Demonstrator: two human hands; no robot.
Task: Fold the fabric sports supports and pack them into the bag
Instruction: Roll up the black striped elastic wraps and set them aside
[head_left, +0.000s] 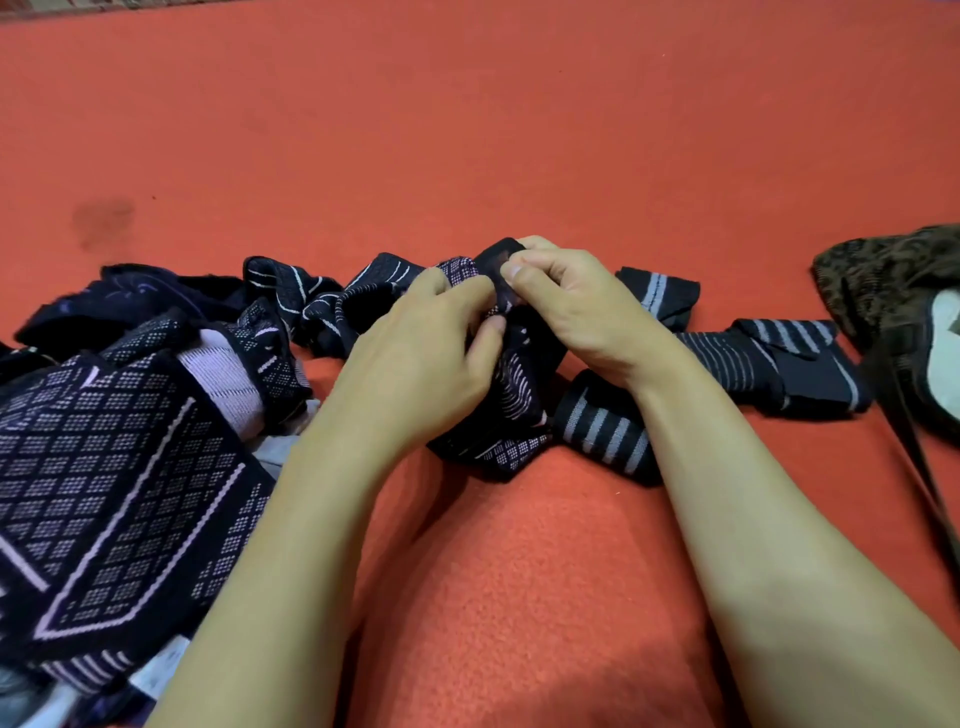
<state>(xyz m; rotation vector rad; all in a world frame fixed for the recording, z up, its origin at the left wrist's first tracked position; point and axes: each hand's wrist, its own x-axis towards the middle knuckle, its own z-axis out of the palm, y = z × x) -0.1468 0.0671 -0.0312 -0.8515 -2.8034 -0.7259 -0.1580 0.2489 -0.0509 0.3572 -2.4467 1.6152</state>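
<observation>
A dark navy sports support with pale dotted and lined patterns is bunched up at the centre. Both hands hold it. My left hand grips its left side, fingers curled into the fabric. My right hand pinches its upper edge between thumb and fingers. A heap of similar patterned supports lies at the left. Striped supports lie folded at the right, one partly under my right wrist. The dark mottled bag sits at the right edge, its opening partly out of frame.
Everything rests on a red carpet-like surface. The bag's dark strap trails toward the lower right. More supports lie strung out behind my left hand.
</observation>
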